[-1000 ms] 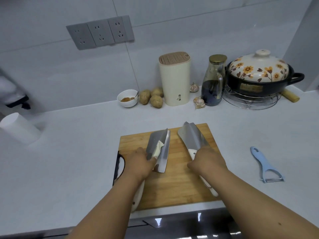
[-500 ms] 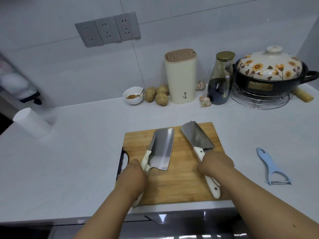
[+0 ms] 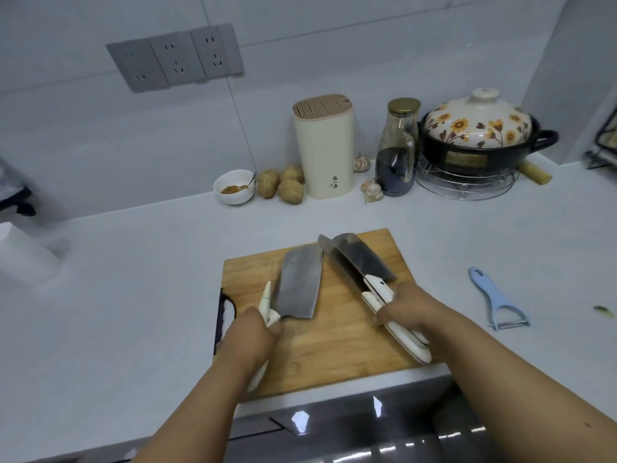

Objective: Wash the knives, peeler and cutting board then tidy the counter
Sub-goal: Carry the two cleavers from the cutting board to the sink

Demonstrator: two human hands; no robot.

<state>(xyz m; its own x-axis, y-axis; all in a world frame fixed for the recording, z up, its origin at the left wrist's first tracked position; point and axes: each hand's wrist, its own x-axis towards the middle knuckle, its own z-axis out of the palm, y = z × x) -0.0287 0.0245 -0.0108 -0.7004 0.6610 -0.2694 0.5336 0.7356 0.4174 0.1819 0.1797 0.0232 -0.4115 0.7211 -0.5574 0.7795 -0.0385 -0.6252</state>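
A wooden cutting board point(image 3: 337, 339) with a black grip at its left end lies at the counter's front edge. My left hand point(image 3: 253, 339) is closed around the white handle of a broad cleaver point(image 3: 300, 285), whose blade rests flat over the board; a second thin white handle shows beside it. My right hand point(image 3: 410, 312) grips two white-handled knives point(image 3: 360, 259) stacked together, with their blades pointing away and left. A light blue peeler point(image 3: 497, 302) lies alone on the counter, to the right of the board.
Along the back wall stand a cream knife block point(image 3: 324, 148), a dark-liquid bottle point(image 3: 397, 152), a flowered clay pot point(image 3: 477, 135) on a wire rack, potatoes point(image 3: 283, 185), garlic and a small bowl point(image 3: 233, 188). A white roll point(image 3: 20, 255) stands at the far left, and a green scrap point(image 3: 602, 310) lies at the far right.
My right hand's grip now shows two overlapping blades where one showed before. My left hand's cleaver has turned flatter over the board. Both hands stay on the handles.
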